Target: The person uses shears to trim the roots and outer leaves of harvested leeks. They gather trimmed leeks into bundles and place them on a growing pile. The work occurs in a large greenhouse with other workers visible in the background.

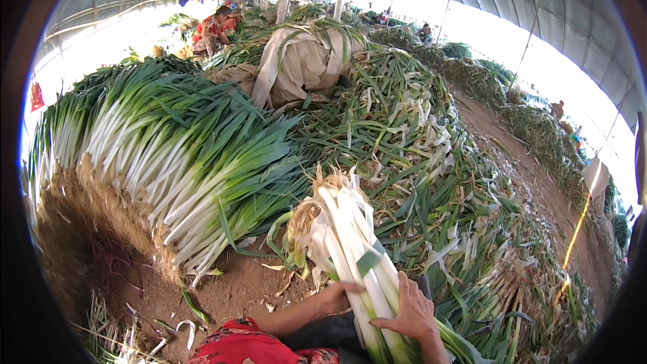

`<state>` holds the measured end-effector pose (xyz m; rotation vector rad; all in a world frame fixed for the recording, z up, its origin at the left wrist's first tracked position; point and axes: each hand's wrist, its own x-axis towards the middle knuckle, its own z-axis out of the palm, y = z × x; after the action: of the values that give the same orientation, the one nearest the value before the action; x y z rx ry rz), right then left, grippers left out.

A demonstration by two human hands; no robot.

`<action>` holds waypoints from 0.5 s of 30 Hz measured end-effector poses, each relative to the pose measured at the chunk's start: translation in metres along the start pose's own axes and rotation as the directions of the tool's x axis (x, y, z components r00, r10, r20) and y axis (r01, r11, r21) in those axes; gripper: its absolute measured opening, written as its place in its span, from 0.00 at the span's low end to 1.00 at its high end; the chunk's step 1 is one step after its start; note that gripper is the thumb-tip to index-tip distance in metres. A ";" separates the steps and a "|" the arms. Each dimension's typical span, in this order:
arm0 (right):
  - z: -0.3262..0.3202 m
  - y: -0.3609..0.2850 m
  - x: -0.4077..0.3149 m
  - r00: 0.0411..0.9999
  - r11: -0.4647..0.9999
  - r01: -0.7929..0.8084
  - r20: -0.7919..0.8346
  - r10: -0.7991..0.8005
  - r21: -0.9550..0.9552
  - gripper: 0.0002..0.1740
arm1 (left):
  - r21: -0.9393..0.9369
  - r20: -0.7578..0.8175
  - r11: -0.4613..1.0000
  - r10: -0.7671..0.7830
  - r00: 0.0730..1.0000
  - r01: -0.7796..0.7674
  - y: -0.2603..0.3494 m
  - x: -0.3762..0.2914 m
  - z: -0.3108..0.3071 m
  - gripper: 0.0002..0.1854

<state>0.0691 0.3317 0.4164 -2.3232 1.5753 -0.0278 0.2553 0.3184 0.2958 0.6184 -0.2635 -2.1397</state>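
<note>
A bundle of thick green onions (361, 263) slants across my lap, its roots and torn outer skins at the far end. My left hand (339, 297) grips it from the left side, with the fingers partly hidden by the stalks. On the other side, my right hand (410, 308) holds the stalks with its thumb laid across them. A short piece of green leaf (369, 262) lies on the white shanks. The leafy ends run past my right forearm.
A long heap of green onions (197, 151) lies to the left, roots towards me. Stripped leaves (429, 162) pile up ahead and to the right. A pale wrapped bundle (308, 63) stands beyond. Purple strings (113, 265) lie on bare soil (247, 283). A person (210, 33) sits farther back.
</note>
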 end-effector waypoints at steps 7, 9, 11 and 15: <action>0.002 0.010 -0.001 0.993 0.995 -0.103 0.061 0.102 0.016 0.69 | -0.164 0.173 0.923 0.374 0.911 -0.348 0.062 0.019 -0.029 0.47; 0.002 0.011 -0.005 0.996 0.997 -0.079 0.030 0.079 0.010 0.69 | -0.125 0.193 0.890 0.456 0.869 -0.439 0.073 0.023 -0.028 0.50; 0.003 0.010 -0.008 0.997 0.997 -0.074 0.002 0.074 -0.005 0.69 | -0.015 0.238 0.848 0.517 0.822 -0.530 0.079 0.028 -0.025 0.53; 0.006 0.009 -0.010 0.997 0.997 -0.081 0.018 0.081 -0.021 0.68 | -0.161 -0.029 0.732 0.667 0.744 -0.662 0.090 0.036 -0.023 0.53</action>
<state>0.0585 0.3393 0.4102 -2.2661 1.6666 0.0296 0.3123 0.2364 0.3000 0.3199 -0.2743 -1.4464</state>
